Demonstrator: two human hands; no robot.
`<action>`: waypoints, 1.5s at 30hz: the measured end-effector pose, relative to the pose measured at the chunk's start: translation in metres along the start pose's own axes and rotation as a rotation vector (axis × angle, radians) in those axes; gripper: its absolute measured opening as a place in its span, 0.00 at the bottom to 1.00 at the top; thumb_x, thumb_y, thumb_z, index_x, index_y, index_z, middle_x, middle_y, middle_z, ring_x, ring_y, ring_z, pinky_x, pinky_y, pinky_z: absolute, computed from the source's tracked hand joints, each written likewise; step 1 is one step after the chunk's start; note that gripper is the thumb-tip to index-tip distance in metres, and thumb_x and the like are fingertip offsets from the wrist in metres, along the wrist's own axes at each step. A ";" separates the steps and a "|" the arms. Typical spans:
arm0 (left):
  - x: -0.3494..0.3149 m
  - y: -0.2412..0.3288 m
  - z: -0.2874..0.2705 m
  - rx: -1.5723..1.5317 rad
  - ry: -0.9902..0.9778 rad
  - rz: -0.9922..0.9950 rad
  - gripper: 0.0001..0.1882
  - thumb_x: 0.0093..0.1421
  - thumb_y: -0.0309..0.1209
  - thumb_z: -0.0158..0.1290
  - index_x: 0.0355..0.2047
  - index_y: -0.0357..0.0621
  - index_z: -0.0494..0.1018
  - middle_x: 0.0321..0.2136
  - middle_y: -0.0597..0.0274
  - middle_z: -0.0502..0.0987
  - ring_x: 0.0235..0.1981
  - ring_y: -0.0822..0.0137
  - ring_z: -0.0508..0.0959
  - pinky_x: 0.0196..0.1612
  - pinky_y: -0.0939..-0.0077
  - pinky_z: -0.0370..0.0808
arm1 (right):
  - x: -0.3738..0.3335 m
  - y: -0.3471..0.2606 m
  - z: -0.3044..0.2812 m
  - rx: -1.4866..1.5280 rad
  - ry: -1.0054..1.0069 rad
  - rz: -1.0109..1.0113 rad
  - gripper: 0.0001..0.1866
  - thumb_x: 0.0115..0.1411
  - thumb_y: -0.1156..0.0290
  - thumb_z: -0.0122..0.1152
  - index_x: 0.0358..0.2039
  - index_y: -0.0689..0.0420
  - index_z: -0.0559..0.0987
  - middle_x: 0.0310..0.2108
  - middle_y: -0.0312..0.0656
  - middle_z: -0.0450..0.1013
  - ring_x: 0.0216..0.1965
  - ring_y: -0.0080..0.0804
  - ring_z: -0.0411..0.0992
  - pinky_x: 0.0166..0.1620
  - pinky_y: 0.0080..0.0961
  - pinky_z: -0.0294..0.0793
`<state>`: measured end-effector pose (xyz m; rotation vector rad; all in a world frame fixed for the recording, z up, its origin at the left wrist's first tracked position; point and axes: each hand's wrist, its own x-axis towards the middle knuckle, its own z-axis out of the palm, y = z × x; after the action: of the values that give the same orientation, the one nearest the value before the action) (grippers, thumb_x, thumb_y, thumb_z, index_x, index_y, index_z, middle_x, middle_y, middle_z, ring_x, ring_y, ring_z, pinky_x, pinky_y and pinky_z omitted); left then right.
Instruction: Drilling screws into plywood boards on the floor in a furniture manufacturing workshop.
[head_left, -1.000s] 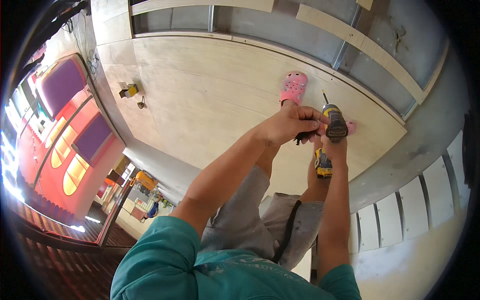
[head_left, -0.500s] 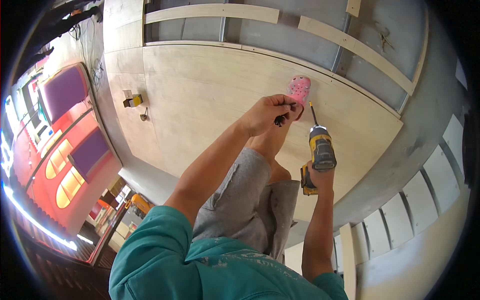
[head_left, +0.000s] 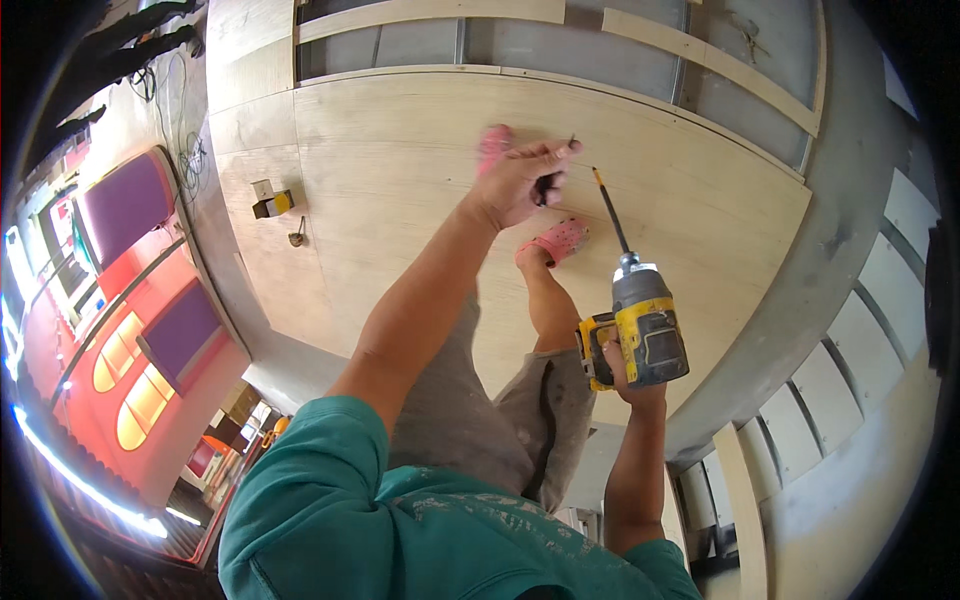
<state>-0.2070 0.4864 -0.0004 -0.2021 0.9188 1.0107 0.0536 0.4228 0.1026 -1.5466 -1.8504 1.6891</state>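
My left hand [head_left: 512,190] is closed around a bunch of dark screws [head_left: 546,187]. A single screw [head_left: 573,140] pokes up from between its thumb and fingertips. In my right hand [head_left: 628,372] is a yellow and black cordless impact driver [head_left: 648,325], gripped by its handle. A long dark driver bit [head_left: 611,215] with a yellowish tip extends from it, close to the left fingers but apart from them. Pale plywood [head_left: 400,150] lies beneath both hands. My feet stand on it in pink clogs [head_left: 563,240], one partly behind the left hand.
Beyond the plywood's far edge, wooden strips [head_left: 710,70] cross grey metal framing. An open yellow and black box [head_left: 271,201] and a small brown object [head_left: 297,232] rest on the left panel. Cables [head_left: 188,160] lie farther left. White panels [head_left: 838,385] line the right side.
My feet have stepped apart, and both clogs now show. The left hand has moved slightly up and left, with a screw raised at its fingertips. The driver has come up closer to view.
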 end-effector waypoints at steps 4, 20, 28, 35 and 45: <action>-0.007 0.018 -0.053 -0.157 0.137 -0.085 0.07 0.57 0.36 0.49 0.30 0.46 0.69 0.21 0.72 0.67 0.20 0.80 0.66 0.19 0.87 0.62 | 0.009 -0.015 0.035 0.737 -0.068 0.504 0.09 0.47 0.79 0.57 0.32 0.60 0.73 0.26 0.40 0.70 0.30 0.32 0.70 0.34 0.28 0.69; -0.016 0.127 -0.161 -0.171 0.333 -0.111 0.09 0.56 0.35 0.51 0.25 0.45 0.68 0.17 0.76 0.65 0.13 0.85 0.58 0.14 0.89 0.53 | 0.109 -0.092 0.162 0.526 -0.064 0.664 0.09 0.52 0.70 0.53 0.32 0.60 0.74 0.24 0.37 0.72 0.23 0.26 0.72 0.27 0.21 0.74; -0.002 0.171 -0.214 0.147 0.441 -0.197 0.07 0.55 0.31 0.52 0.28 0.41 0.69 0.20 0.67 0.70 0.11 0.83 0.58 0.11 0.89 0.53 | 0.157 -0.134 0.222 0.724 -0.080 0.660 0.13 0.44 0.77 0.62 0.33 0.60 0.74 0.26 0.38 0.73 0.31 0.28 0.72 0.34 0.23 0.72; 0.057 0.156 -0.271 -0.145 0.543 -0.420 0.08 0.57 0.33 0.49 0.22 0.46 0.68 0.16 0.71 0.66 0.09 0.82 0.56 0.09 0.88 0.51 | 0.188 -0.100 0.296 -0.048 -0.081 0.179 0.22 0.39 0.70 0.66 0.37 0.56 0.71 0.29 0.39 0.74 0.30 0.28 0.73 0.35 0.22 0.72; 0.185 0.100 -0.318 -0.051 0.529 -0.494 0.11 0.62 0.34 0.37 0.29 0.44 0.67 0.17 0.73 0.67 0.11 0.82 0.52 0.14 0.86 0.51 | 0.275 0.002 0.352 -0.069 0.130 0.455 0.16 0.40 0.73 0.61 0.33 0.58 0.73 0.28 0.42 0.74 0.29 0.33 0.73 0.34 0.26 0.72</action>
<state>-0.4290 0.4883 -0.3101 -0.7276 1.2402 0.5218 -0.3181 0.4183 -0.1455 -2.1793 -1.5906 1.6509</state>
